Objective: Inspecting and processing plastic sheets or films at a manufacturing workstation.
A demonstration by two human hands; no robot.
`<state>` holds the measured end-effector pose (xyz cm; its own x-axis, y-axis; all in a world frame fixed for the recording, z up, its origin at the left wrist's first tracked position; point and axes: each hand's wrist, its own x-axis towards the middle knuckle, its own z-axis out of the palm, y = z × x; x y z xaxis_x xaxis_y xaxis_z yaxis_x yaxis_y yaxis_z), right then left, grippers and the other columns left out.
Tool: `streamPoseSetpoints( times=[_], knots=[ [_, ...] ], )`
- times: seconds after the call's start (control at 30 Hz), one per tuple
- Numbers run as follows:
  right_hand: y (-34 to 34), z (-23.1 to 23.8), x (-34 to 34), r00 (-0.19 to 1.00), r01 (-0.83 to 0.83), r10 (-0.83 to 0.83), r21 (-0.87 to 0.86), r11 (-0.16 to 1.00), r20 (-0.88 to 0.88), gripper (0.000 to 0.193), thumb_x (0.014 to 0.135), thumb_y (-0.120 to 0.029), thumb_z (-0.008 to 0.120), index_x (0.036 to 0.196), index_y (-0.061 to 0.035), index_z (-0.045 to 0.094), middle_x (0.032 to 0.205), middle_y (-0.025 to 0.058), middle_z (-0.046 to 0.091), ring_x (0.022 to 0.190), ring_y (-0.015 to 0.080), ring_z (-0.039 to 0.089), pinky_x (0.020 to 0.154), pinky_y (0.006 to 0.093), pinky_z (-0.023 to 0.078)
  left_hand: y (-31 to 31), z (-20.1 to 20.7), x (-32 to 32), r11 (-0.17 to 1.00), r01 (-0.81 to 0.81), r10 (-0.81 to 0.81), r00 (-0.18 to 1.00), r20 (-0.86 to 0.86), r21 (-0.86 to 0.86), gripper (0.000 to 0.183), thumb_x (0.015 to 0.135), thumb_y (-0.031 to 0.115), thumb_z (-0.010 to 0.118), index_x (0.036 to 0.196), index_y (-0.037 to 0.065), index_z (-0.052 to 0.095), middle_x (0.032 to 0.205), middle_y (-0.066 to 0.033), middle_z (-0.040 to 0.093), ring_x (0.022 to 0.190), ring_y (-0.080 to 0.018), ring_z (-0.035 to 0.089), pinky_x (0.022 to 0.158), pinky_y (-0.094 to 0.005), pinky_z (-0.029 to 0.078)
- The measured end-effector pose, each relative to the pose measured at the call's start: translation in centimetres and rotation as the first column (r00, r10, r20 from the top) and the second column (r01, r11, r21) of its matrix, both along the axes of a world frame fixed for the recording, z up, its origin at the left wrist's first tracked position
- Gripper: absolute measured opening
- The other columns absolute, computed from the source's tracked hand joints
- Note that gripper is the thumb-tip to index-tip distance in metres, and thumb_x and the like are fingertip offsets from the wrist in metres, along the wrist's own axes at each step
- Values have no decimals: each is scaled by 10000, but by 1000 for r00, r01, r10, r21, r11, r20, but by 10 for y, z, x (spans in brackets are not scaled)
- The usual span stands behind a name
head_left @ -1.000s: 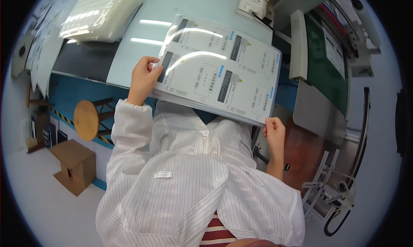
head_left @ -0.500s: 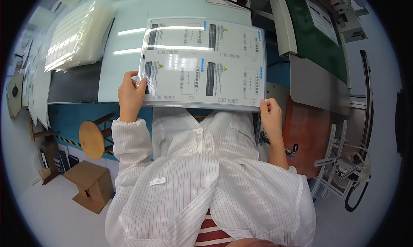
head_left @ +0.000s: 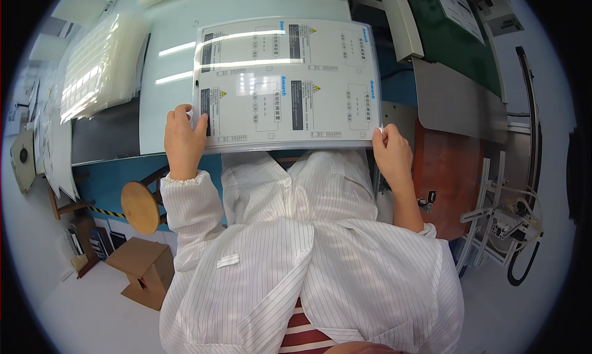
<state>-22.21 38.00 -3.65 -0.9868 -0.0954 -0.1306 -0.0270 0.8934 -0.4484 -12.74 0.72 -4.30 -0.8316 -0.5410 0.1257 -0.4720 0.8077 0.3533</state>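
A flat stack of glossy sheets printed with label panels lies at the near edge of the pale table in front of me, its near edge reaching the table's front. Fingers and thumb of my left hand pinch its left edge near the lower corner. At the lower right corner, my right hand is closed in a pinch on the edge. A small white bit shows at the fingertips of each hand; I cannot make out what it is. Light reflections run across the sheets' upper left part.
A pile of clear plastic sheets sits on the table to the left. At the right stands a green conveyor belt with a grey metal plate. Below are a round wooden stool, a cardboard box and a metal frame.
The whole view has shifted slightly. My right hand has moved up a little at the corner of the printed sheets; both hands stay at the sheets' edges.
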Motion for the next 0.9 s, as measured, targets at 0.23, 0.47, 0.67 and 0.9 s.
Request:
streamPoseSetpoints(
  times=[0.23,0.47,0.67,0.9],
  knots=[
    [0,5,-3,1000,-29,29,93,995,1,306,888,-283,549,742,-24,477,664,136,596,627,333,583,605,414,445,-6,-7,-19,1000,-20,20,1000,21,-1,377,881,297,602,1140,24,573,1023,-153,580,843,-281,592,735,-359,485],
    [30,19,-40,997,64,-65,-32,997,-27,290,846,-281,645,764,-31,523,637,81,579,593,201,582,579,335,451,-3,-22,-41,1000,10,-11,991,-134,-7,427,899,284,583,1188,-27,539,1093,-221,535,1004,-353,526,877,-412,430],
    [112,4,-124,936,288,-351,-571,769,-1,290,872,-200,638,1050,13,555,931,87,598,830,170,603,700,288,496,-1,-41,-47,986,23,-60,974,-220,-167,429,920,286,543,1207,-32,519,1080,-235,515,1002,-380,501,882,-433,402],
    [181,-12,-204,764,379,-467,-896,-233,445,637,925,-174,510,1417,72,187,1452,260,205,1335,349,285,1096,420,314,2,-36,-47,994,-18,-4,979,-206,-106,443,936,305,521,1232,-25,517,1111,-238,506,1025,-377,507,902,-422,403]
  ],
)
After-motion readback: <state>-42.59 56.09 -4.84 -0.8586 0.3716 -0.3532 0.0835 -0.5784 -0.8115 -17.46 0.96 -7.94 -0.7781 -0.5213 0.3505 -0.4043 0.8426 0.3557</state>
